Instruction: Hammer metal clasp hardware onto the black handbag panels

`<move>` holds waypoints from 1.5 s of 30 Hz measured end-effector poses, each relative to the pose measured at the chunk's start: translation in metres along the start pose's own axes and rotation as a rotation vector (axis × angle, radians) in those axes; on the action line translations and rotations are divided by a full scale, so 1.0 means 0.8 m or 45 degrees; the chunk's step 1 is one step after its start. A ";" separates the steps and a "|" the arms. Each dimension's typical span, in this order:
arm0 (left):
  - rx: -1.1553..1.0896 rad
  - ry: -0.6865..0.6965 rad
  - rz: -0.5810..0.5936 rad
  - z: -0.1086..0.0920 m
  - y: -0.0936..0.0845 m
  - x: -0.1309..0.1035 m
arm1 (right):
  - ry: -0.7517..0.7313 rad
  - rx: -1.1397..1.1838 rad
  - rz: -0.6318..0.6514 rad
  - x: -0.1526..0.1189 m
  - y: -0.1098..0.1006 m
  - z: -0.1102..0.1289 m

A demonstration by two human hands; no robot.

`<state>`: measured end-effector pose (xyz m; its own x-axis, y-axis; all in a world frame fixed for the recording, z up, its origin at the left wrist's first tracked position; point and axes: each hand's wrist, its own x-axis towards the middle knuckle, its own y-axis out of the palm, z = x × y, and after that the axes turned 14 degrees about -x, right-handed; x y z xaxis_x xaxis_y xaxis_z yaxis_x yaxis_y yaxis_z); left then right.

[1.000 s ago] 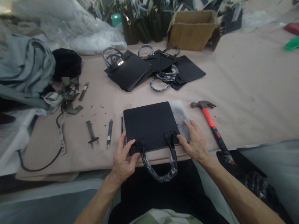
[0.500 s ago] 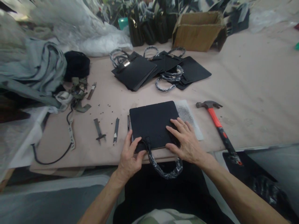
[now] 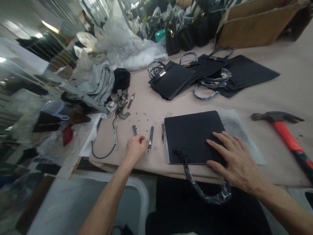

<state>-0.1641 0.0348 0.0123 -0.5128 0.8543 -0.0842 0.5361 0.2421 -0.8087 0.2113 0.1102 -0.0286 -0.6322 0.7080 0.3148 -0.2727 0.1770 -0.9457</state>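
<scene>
A black leather bag panel point(image 3: 193, 135) lies flat on the table. Its plastic-wrapped handle point(image 3: 207, 195) hangs over the front edge. My right hand point(image 3: 237, 160) rests on the panel's right part with fingers spread. Left of the panel, my left hand point(image 3: 137, 147) has its fingers closed over a flat metal tool point(image 3: 134, 130), hiding its lower end and crosspiece. Close by on the right lies a second narrow flat tool point(image 3: 151, 137). A slim metal rod point(image 3: 162, 133) lies along the panel's left side. Under the panel, a white sheet with a grey patch point(image 3: 244, 130) sticks out.
A claw hammer point(image 3: 281, 125) with a red and black handle lies at the right. Behind are stacked black bag panels point(image 3: 173, 78), a cardboard box point(image 3: 256, 26) and crumpled plastic point(image 3: 144, 55). A black cord point(image 3: 100, 157) curls at the left. A grey bin point(image 3: 143, 195) stands below.
My left hand has left the panel's lower left corner and moved left onto the metal tool. My right hand stays on the panel. The view has swung left.
</scene>
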 end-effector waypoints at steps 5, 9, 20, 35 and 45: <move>0.291 -0.009 0.167 -0.035 0.012 0.016 | 0.016 -0.009 0.008 0.001 -0.003 0.002; 0.395 -0.037 0.217 -0.045 0.019 0.028 | 0.021 -0.021 0.057 0.001 -0.012 0.007; -0.794 -0.280 0.218 -0.009 0.003 0.013 | 0.063 0.023 0.147 0.002 -0.026 0.014; -1.380 0.352 0.284 -0.114 0.095 -0.072 | 0.073 0.001 0.149 0.004 -0.027 0.017; -1.113 0.585 0.301 -0.103 0.112 -0.081 | 0.086 0.013 0.162 0.004 -0.028 0.017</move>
<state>-0.0277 0.0387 -0.0067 -0.1216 0.9735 0.1938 0.9875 0.1384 -0.0753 0.2058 0.0993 -0.0051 -0.6122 0.7686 0.1856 -0.2007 0.0760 -0.9767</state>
